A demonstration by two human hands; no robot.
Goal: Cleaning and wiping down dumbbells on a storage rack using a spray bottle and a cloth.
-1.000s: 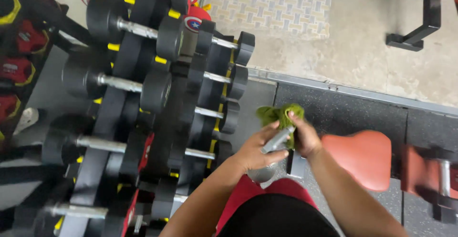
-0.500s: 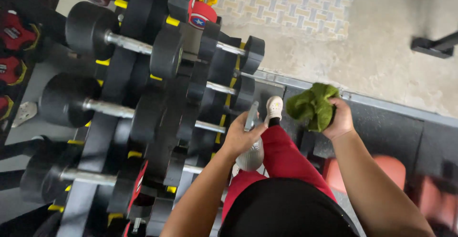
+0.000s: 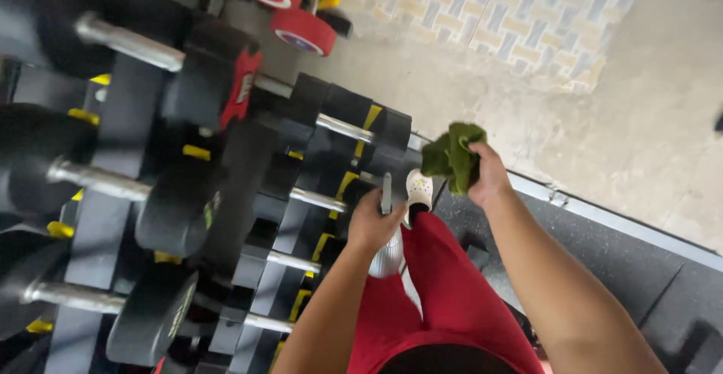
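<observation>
2 hands (image 3: pixel 373 223): spray bottle (image 3: pixel 387 250), green cloth (image 3: pixel 452 157)

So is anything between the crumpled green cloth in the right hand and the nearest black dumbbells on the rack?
Nothing visible: the crumpled green cloth, bunched in the right hand, hangs just right of the nearest black dumbbells, with only open air between them.

- A tiered dumbbell rack (image 3: pixel 90 216) filled the left half of the frame, its black frame marked with yellow tabs.
- Black dumbbells (image 3: pixel 162 208) with bare steel handles lay across the rack in rows.
- Two red round weight ends (image 3: pixel 301 31) with star emblems sat at the top centre.
- Pale concrete floor (image 3: pixel 640 118) spread over the upper right, in even daylight.
- A patterned tile patch (image 3: pixel 482 12) lay along the top edge.
- Dark speckled rubber matting (image 3: pixel 625 268) covered the lower right, edged by a metal strip (image 3: pixel 602 216).
</observation>
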